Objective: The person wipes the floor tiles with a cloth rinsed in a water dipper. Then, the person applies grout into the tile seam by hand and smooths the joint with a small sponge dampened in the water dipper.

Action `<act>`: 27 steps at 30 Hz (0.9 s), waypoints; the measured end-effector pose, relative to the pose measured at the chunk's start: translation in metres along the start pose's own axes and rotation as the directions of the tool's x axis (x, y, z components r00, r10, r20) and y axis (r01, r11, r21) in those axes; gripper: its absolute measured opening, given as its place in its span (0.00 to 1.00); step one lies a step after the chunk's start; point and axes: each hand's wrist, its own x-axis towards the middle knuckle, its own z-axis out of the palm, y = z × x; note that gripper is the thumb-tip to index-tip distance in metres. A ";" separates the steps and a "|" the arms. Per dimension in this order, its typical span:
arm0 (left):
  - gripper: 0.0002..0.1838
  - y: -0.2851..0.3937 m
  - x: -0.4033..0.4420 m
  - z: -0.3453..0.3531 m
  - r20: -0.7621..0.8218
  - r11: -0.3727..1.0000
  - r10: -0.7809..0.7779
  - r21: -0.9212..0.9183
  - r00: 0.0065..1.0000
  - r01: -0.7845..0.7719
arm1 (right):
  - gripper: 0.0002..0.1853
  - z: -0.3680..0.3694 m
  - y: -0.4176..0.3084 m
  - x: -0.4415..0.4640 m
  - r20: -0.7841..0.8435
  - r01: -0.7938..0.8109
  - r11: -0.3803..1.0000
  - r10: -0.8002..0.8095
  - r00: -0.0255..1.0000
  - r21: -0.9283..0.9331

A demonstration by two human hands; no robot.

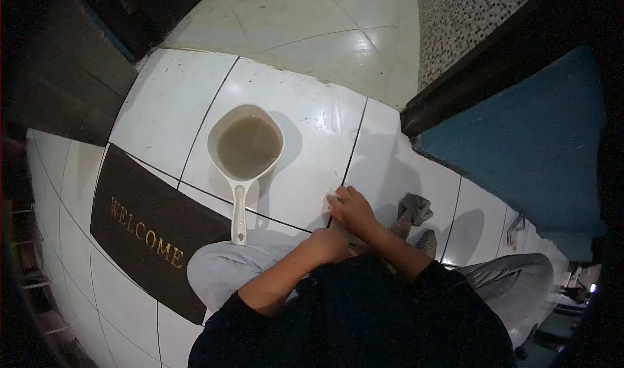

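My right hand is closed low over the white floor tiles, its fingers curled round a small whitish thing too small to make out. Close to my lap is my left hand, below and to the left of the right one; its fingers are hidden. A white dipper with cloudy greyish liquid in it stands on the tiles to the left of my hands, its handle pointing toward my knee. Right of my hands, a crumpled grey-green cloth lies on the floor.
A dark mat lettered WELCOME lies at the left. On the right is a blue door panel beside a dark frame. Beyond the white tiles is a greenish tiled floor, with a mosaic wall at upper right.
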 end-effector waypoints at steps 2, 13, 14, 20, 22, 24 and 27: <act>0.24 -0.001 0.004 0.006 -0.035 0.999 0.008 -0.041 0.999 -0.009 | 0.12 -0.004 0.012 0.006 -0.066 -0.149 0.989 0.150 0.986 0.019; 0.24 -0.008 0.012 0.015 -0.004 0.997 0.076 0.031 0.997 -0.076 | 0.10 0.002 0.017 0.017 -0.156 -0.253 0.966 0.257 0.954 0.043; 0.24 -0.009 0.011 0.015 0.007 0.993 0.087 0.081 0.996 -0.087 | 0.10 -0.009 0.020 0.024 -0.131 -0.324 0.942 0.333 0.934 0.091; 0.25 0.002 0.007 0.004 0.032 0.993 0.090 0.078 0.995 -0.092 | 0.10 -0.008 0.011 0.011 0.078 -0.228 0.971 0.222 0.972 0.073; 0.24 -0.005 0.013 0.010 0.035 0.987 0.113 0.108 0.993 -0.117 | 0.11 -0.019 0.014 0.011 0.086 -0.231 0.970 0.225 0.971 0.078; 0.24 -0.006 0.015 0.012 0.034 0.985 0.118 0.126 0.992 -0.122 | 0.14 -0.033 0.019 0.020 -0.075 -0.153 0.985 0.160 0.984 0.084; 0.23 -0.008 0.012 0.013 -0.041 0.992 0.100 0.079 0.994 -0.097 | 0.14 -0.051 0.015 0.037 -0.068 -0.142 0.990 0.143 0.987 0.014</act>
